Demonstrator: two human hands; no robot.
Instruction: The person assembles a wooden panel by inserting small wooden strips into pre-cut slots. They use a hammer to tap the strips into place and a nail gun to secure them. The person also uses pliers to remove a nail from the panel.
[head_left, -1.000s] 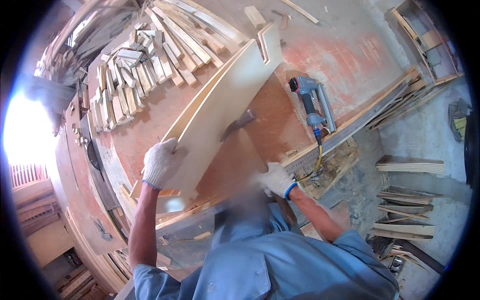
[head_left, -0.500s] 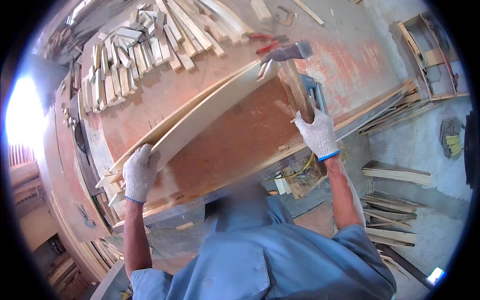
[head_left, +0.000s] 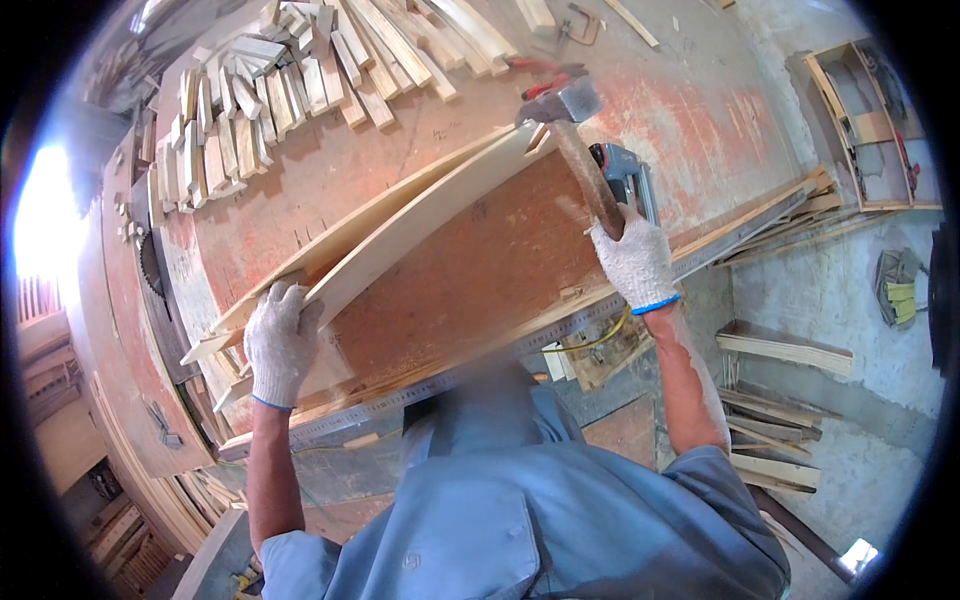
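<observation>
My left hand (head_left: 282,345), in a white knitted glove, is closed on the near left end of a narrow wooden frame (head_left: 415,222) made of long, pale boards. The boards stand on edge and run diagonally across the bench. In my right hand (head_left: 634,262), also gloved, is a hammer (head_left: 590,175) with a worn wooden handle. Its steel head is over or against the frame's far right end; whether it touches cannot be told. Just right of the handle lies a blue nail gun (head_left: 625,168), partly hidden by the hammer.
Many short wood strips (head_left: 240,110) are heaped at the back left. Red-handled pliers (head_left: 550,78) and a C-clamp (head_left: 582,25) lie beyond the hammer. A metal ruler (head_left: 400,392) runs along the bench's front edge. At the left is a toothed saw blade (head_left: 150,265).
The hammer head has moved left and slightly nearer, toward the frame's far end, uncovering more of the nail gun. My left hand stays on the frame.
</observation>
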